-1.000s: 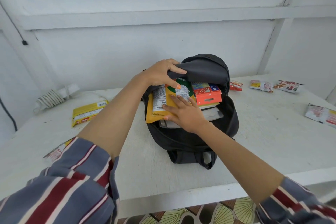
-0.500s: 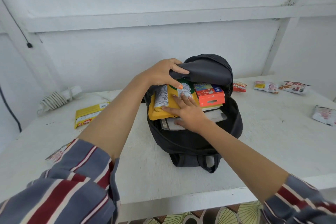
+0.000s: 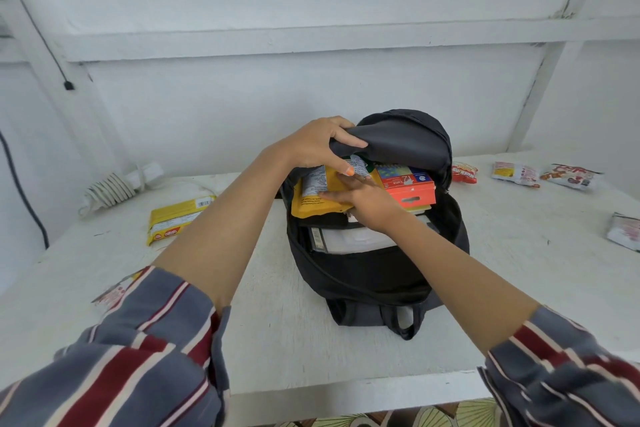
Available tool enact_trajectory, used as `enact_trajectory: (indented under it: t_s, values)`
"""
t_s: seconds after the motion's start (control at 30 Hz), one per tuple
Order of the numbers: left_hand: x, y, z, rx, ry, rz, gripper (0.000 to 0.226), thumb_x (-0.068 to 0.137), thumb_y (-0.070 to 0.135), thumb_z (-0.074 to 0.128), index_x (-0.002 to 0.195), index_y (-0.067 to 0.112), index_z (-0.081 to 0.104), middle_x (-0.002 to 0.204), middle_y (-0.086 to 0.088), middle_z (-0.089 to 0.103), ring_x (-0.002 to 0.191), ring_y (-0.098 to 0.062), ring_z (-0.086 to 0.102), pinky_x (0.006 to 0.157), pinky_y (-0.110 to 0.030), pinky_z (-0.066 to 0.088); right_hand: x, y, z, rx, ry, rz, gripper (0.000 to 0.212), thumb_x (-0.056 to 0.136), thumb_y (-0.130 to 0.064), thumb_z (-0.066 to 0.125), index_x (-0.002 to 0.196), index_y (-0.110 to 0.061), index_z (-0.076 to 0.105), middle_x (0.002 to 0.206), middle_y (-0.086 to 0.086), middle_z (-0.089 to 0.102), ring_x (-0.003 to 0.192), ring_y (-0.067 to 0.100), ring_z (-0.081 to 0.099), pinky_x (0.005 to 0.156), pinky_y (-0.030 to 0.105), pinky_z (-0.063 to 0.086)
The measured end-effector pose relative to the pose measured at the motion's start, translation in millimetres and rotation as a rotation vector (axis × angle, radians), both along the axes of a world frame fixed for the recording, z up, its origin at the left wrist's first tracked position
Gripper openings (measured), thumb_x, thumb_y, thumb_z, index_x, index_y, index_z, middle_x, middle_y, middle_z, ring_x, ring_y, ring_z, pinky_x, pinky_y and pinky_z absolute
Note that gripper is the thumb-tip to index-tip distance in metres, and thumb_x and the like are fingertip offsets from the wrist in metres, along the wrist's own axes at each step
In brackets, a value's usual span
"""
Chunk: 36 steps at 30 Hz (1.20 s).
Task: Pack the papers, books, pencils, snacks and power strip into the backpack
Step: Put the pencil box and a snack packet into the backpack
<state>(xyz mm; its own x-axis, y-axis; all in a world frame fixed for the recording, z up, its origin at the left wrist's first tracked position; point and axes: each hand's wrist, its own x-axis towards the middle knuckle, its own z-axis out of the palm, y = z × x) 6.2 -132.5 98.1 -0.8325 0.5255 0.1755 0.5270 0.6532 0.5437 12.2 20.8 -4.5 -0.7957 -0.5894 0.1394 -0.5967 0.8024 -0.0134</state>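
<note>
Pushes the yellow snack pouch (image 3: 317,199) deeper into the mouth of the backpack (image 3: 374,274) than a second ago, right hand (image 3: 369,201) flat, fingers straight on it. Grips the flap (image 3: 398,146) up with the left hand (image 3: 320,146). Leaves snacks (image 3: 516,173) far right and the power strip (image 3: 114,185) far left still to pack.

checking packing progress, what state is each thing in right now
black fabric backpack, open, flap lifted
left hand, grips the flap
right hand, fingers flat on yellow snack pouch
yellow snack pouch, partly inside the backpack
orange cardboard box, inside the backpack
white coiled power strip, unpacked on table
flat yellow snack packet, unpacked on table
</note>
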Motion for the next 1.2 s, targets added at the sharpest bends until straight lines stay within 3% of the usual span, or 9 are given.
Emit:
enact_trajectory:
  t_s: [0.2, 0.57, 0.87, 1.2]
  values:
    - [0.4, 0.2, 0.1, -0.001, -0.015, -0.002, 0.049, 0.073, 0.012, 0.077, 0.119, 0.018, 0.063, 0.12, 0.006, 0.045, 0.114, -0.008, 0.042, 0.101, -0.021, 0.03, -3.0, 11.9, 6.4, -0.224, -0.2, 0.068, 0.053, 0.086, -0.042, 0.061, 0.136, -0.035, 0.044, 0.156, 0.009, 0.016, 0.144, 0.025, 0.01, 0.116, 0.04, 0.011]
    - [1.6, 1.3, -0.8, 0.001, -0.019, 0.011, 0.048, 0.072, 0.014, 0.078, 0.118, 0.02, 0.064, 0.126, 0.001, 0.047, 0.119, -0.014, 0.043, 0.105, -0.027, 0.032, -3.5, 9.7, 2.8, -0.193, -0.199, 0.014, 0.046, 0.091, -0.044, 0.052, 0.135, -0.035, 0.046, 0.156, 0.011, 0.014, 0.144, 0.024, 0.01, 0.115, 0.038, 0.006]
    - [3.7, 2.4, 2.8, -0.018, -0.012, 0.018, 0.047, 0.074, 0.014, 0.077, 0.119, 0.017, 0.064, 0.124, 0.004, 0.046, 0.113, -0.007, 0.041, 0.097, -0.019, 0.028, -16.8, 6.8, 3.0, -0.14, -0.174, 0.012, 0.044, 0.094, -0.044, 0.047, 0.136, -0.034, 0.045, 0.156, 0.011, 0.014, 0.144, 0.025, 0.009, 0.115, 0.04, 0.007]
    - [5.5, 2.4, 2.5, -0.049, -0.019, 0.018, 0.046, 0.075, 0.014, 0.076, 0.119, 0.019, 0.064, 0.131, 0.001, 0.044, 0.114, -0.008, 0.039, 0.098, -0.02, 0.029, -21.4, 8.9, 3.3, -0.127, -0.108, 0.01, 0.046, 0.093, -0.047, 0.047, 0.137, -0.034, 0.044, 0.156, 0.008, 0.018, 0.145, 0.024, 0.009, 0.116, 0.04, 0.005]
